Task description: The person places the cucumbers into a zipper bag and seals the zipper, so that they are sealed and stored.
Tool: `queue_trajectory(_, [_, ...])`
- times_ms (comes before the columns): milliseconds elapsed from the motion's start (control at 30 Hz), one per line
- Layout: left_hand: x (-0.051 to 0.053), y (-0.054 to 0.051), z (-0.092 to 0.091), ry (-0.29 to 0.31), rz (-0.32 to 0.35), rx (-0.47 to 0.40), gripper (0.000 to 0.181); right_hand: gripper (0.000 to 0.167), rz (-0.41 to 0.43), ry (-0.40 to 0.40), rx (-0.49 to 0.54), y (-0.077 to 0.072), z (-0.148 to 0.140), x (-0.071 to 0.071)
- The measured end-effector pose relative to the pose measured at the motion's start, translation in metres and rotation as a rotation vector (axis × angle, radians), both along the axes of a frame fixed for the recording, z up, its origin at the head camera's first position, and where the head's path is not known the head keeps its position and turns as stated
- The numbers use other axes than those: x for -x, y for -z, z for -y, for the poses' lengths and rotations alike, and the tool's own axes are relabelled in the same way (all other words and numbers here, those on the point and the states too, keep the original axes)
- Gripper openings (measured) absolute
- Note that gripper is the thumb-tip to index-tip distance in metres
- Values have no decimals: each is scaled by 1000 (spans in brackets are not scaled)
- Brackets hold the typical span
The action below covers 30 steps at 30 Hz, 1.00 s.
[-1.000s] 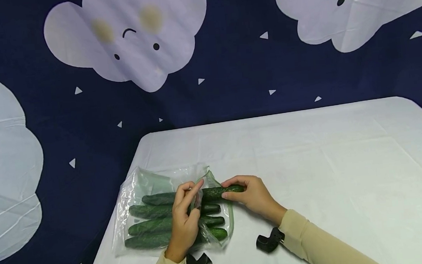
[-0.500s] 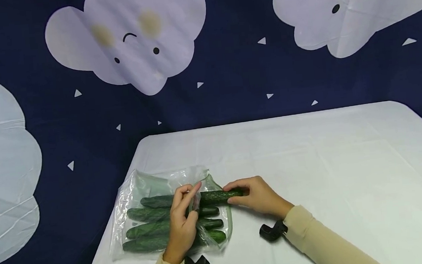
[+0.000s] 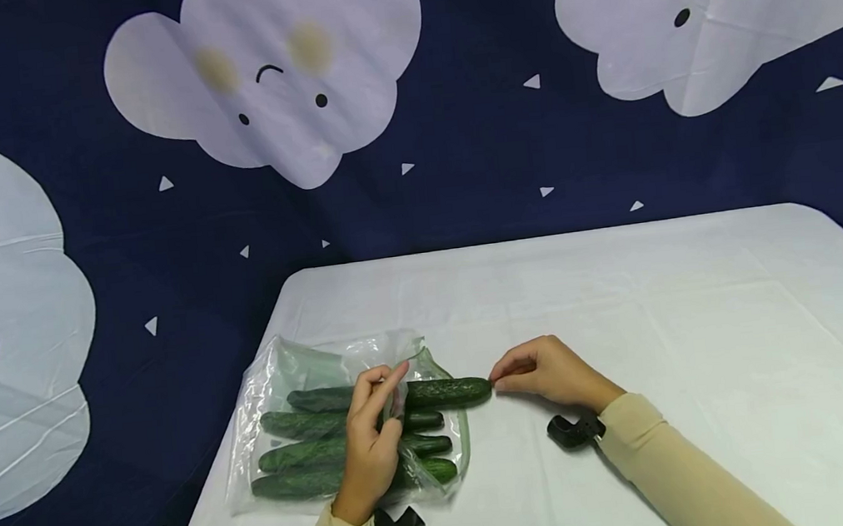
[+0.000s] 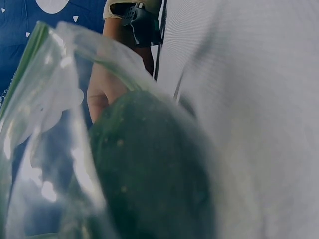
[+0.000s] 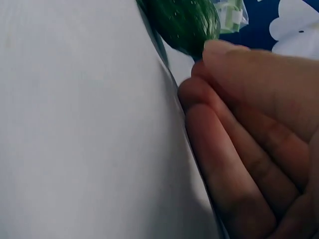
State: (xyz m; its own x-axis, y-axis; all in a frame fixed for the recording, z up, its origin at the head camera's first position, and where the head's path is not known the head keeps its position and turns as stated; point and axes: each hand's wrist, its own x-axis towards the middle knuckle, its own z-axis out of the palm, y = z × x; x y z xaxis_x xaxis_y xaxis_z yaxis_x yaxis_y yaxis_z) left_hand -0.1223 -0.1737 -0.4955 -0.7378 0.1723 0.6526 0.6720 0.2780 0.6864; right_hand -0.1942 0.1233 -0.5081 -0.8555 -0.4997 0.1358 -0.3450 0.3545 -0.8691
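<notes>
A clear plastic zip bag [image 3: 310, 365] with a green-edged mouth lies flat on the table, its opening facing right. Several dark green cucumbers [image 3: 308, 425] rest side by side inside. The topmost cucumber [image 3: 448, 392] pokes out past the mouth. My left hand [image 3: 370, 447] lies over the bag and pinches the upper film at its opening. At the protruding cucumber's end is my right hand [image 3: 551, 373], thumb and fingertips pinching its tip. The right wrist view shows that cucumber tip [image 5: 182, 25] against the thumb. A cucumber [image 4: 154, 164] and film fill the left wrist view.
A white cloth covers the table [image 3: 660, 317], stretching away right of the bag. Behind hangs a dark blue backdrop [image 3: 470, 125] with cloud shapes. Black wrist devices [image 3: 575, 431] sit by both cuffs.
My right hand has slid rightward along the protruding cucumber, from around its body to its very tip. The cucumber and my left hand look nearly unmoved.
</notes>
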Motion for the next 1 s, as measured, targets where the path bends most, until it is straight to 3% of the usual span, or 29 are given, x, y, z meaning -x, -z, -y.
queue_trajectory(267, [-1,-2,-3,3,-17,2,76,8,-58,61,17,4,6,-4])
queue_trajectory(567, [1,-2,-3,9,-48,-3,75,6,-38,117,45,7,23,-15])
queue_trajectory(800, [2,-2,-4,16,-46,2,74,8,-22,203,141,9,44,-26])
queue_trajectory(1000, [2,-1,-3,2,-41,16,74,9,-86,235,206,10,66,-29])
